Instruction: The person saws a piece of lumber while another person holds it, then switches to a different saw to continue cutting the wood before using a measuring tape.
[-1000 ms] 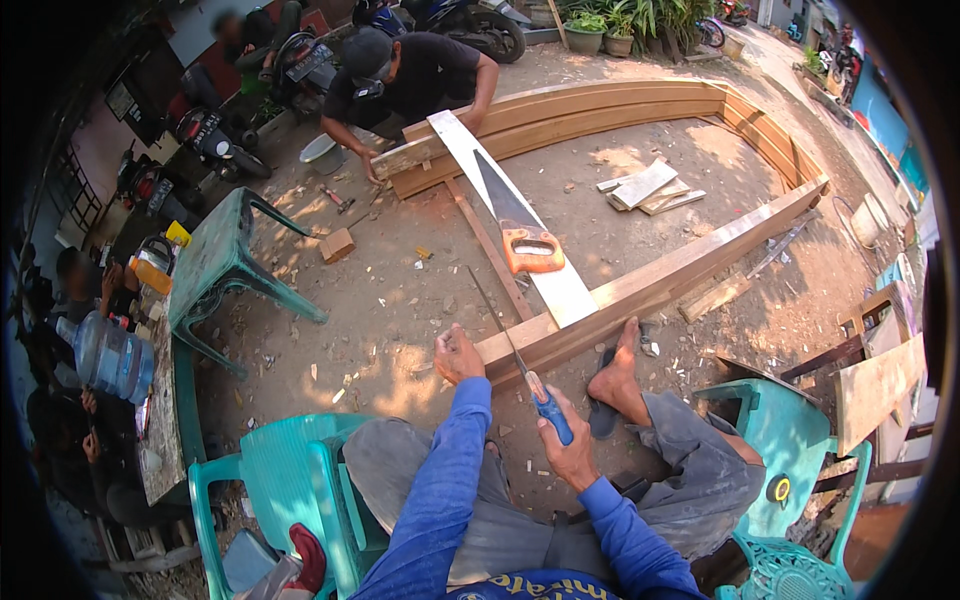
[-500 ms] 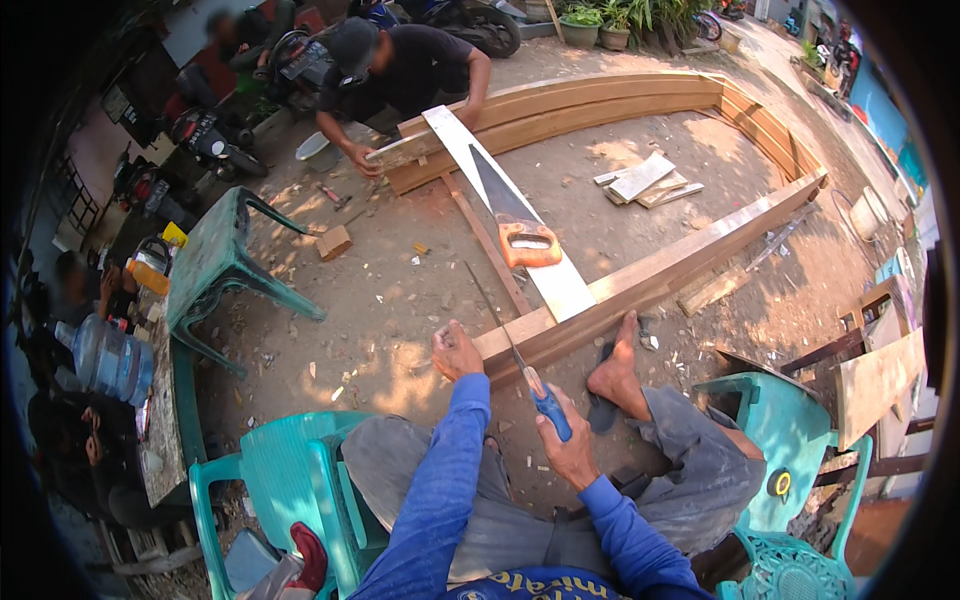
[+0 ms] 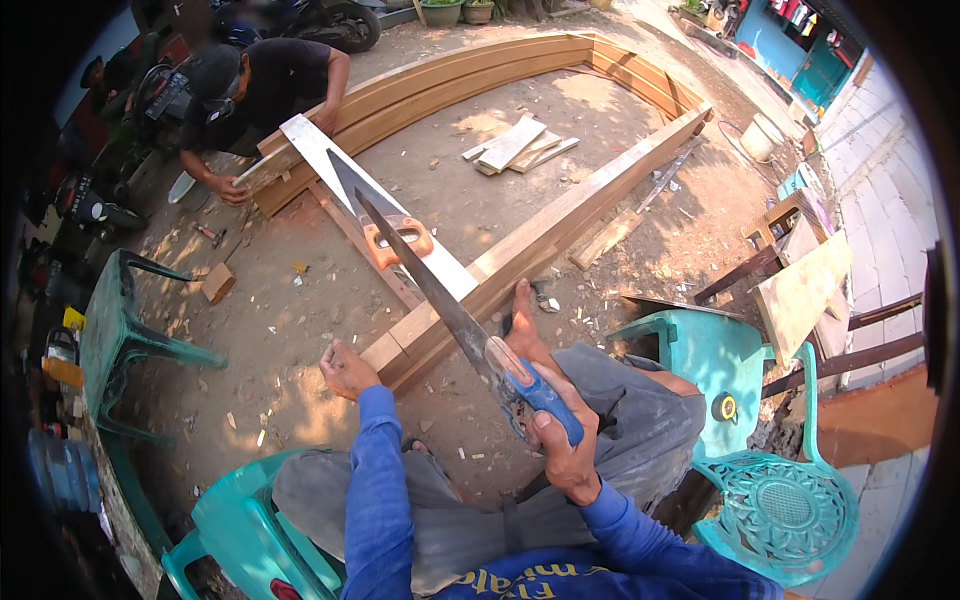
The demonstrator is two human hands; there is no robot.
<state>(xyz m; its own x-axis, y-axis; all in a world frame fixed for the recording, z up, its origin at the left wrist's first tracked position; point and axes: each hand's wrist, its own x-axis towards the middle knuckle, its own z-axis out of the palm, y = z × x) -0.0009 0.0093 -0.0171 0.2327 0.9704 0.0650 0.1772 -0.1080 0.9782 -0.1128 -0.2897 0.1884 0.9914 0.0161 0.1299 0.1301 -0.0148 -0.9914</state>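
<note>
My right hand (image 3: pixel 568 440) is closed round the blue handle of a handsaw (image 3: pixel 440 300). Its long dark blade is raised above the timber, tip pointing away from me. At the near end of a wooden beam (image 3: pixel 500 262), my left hand (image 3: pixel 348 372) grips the end with curled fingers. A thin cut line crosses the beam just right of that hand. A second handsaw (image 3: pixel 398 243), with an orange handle, lies on a pale board (image 3: pixel 455 277) that bridges the frame's two long sides.
Across the frame, a co-worker (image 3: pixel 262 95) crouches, holding its other end. Several loose boards (image 3: pixel 520 146) lie inside it. Green plastic chairs stand left (image 3: pixel 240 520) and right (image 3: pixel 700 370); a tape measure (image 3: pixel 724 406) rests on the right one. My bare foot (image 3: pixel 522 325) is against the beam.
The blue-handled saw has come up off the beam, its blade now higher and nearer to me. My left hand stays at the beam's end. The whole view has turned to the right.
</note>
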